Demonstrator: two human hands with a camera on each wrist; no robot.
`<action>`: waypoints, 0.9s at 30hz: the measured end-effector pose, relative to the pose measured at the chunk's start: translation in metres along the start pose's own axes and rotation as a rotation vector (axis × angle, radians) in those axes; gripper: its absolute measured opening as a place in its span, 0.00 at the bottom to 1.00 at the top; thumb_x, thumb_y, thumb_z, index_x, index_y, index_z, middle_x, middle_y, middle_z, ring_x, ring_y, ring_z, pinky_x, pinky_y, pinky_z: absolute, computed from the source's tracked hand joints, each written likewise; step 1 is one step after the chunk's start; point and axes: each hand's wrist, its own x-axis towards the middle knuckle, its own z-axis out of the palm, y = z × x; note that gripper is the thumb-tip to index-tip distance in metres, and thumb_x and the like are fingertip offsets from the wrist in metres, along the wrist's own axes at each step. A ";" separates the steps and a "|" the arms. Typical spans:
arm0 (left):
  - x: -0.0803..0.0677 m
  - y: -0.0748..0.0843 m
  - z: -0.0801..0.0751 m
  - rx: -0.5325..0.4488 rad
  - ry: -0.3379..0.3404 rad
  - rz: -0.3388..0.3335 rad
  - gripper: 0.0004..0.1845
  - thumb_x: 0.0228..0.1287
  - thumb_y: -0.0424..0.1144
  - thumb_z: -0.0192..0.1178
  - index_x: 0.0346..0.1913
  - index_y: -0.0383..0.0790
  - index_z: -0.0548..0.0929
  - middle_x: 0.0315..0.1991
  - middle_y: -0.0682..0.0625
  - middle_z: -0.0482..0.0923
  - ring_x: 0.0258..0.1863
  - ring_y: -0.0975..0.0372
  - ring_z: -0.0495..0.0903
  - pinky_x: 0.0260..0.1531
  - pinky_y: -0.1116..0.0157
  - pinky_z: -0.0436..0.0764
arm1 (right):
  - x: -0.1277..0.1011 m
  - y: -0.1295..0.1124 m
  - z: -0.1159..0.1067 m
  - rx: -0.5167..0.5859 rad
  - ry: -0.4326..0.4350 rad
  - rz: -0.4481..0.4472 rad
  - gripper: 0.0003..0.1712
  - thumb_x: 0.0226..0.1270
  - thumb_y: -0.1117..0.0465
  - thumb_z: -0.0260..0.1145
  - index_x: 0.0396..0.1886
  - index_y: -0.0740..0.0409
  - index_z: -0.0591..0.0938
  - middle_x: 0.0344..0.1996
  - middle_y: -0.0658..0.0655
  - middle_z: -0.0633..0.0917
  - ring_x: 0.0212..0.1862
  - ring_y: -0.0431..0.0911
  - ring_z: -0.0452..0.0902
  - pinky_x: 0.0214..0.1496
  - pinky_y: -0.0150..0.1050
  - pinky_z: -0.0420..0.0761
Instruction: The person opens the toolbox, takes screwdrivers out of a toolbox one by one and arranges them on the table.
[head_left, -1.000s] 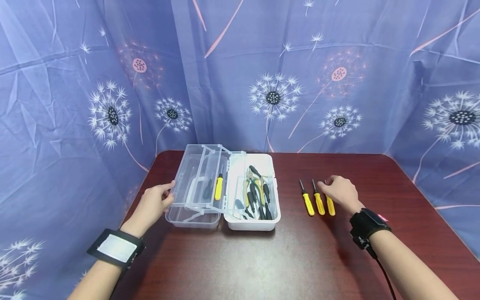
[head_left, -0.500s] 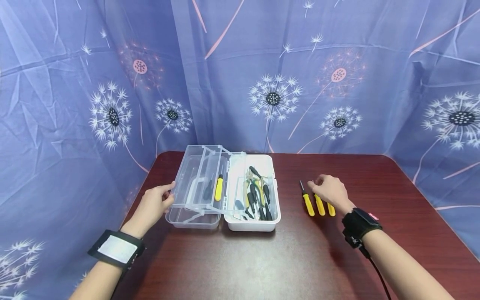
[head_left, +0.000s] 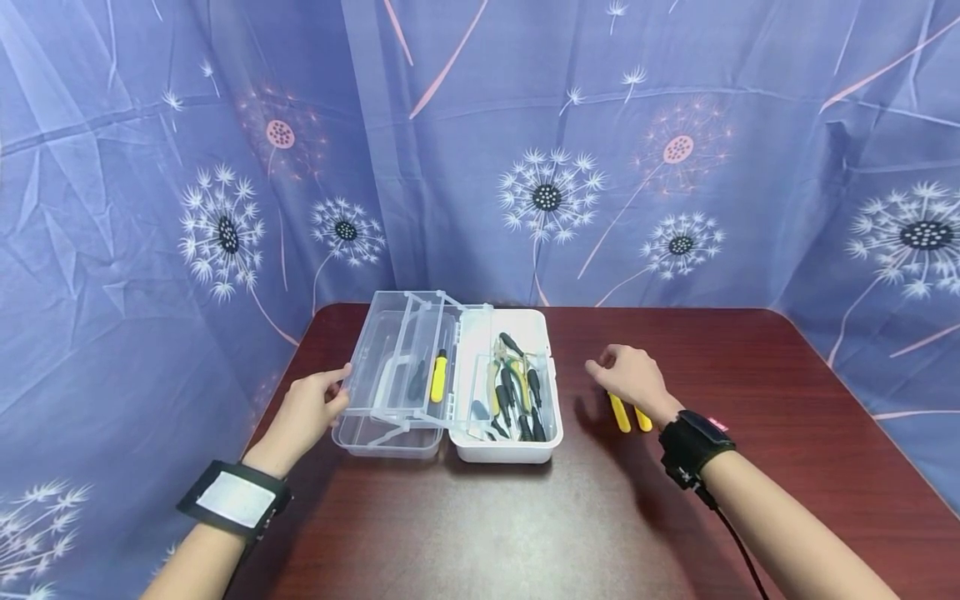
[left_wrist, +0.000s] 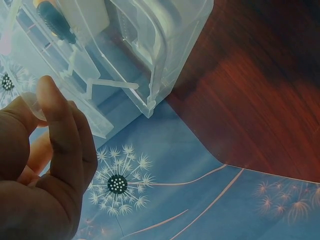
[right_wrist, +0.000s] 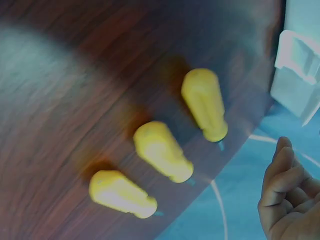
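On the left, my left hand (head_left: 303, 417) pinches the edge of the clear tray (head_left: 382, 411) of an open toolbox, thumb and fingertips meeting at a translucent corner in the left wrist view. A yellow-handled tool (head_left: 438, 379) shows through that tray. The toolbox's white base (head_left: 504, 452) holds pliers (head_left: 522, 387) and several black-handled tools. My right hand (head_left: 630, 377) hovers over the yellow-handled screwdrivers, fingers loosely bent with nothing in them. Two handles (head_left: 618, 412) stick out below it; the third is hidden there. The right wrist view shows all three screwdrivers (right_wrist: 162, 151) lying on the table.
The dark red wooden table (head_left: 487, 525) ends at a blue dandelion-print curtain (head_left: 465, 167) behind and at both sides. A black band with a cable (head_left: 693, 450) sits on the right wrist, the cable trailing over the table's right part.
My right hand has moved left across the screwdrivers, from the rightmost one toward the toolbox, its wrist covering that rightmost handle. The left hand and toolbox stay in place.
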 end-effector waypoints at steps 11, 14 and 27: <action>0.001 -0.003 0.002 -0.003 -0.005 -0.006 0.24 0.61 0.29 0.54 0.62 0.29 0.74 0.24 0.45 0.77 0.15 0.66 0.75 0.15 0.72 0.72 | 0.005 -0.031 0.016 0.001 -0.010 -0.042 0.25 0.63 0.43 0.60 0.46 0.60 0.80 0.35 0.60 0.85 0.33 0.49 0.79 0.34 0.40 0.75; 0.001 -0.003 0.002 -0.006 -0.006 -0.002 0.24 0.61 0.29 0.54 0.61 0.29 0.74 0.24 0.45 0.77 0.15 0.66 0.76 0.15 0.72 0.73 | 0.005 -0.038 0.021 0.012 -0.011 -0.049 0.25 0.63 0.42 0.60 0.46 0.59 0.80 0.34 0.59 0.85 0.33 0.49 0.79 0.34 0.40 0.76; 0.002 -0.004 0.002 -0.011 -0.009 -0.014 0.24 0.61 0.29 0.54 0.62 0.29 0.74 0.24 0.45 0.78 0.15 0.66 0.75 0.15 0.71 0.73 | 0.003 -0.055 0.045 0.016 -0.011 -0.107 0.33 0.65 0.49 0.59 0.64 0.61 0.64 0.17 0.52 0.76 0.17 0.44 0.67 0.20 0.35 0.61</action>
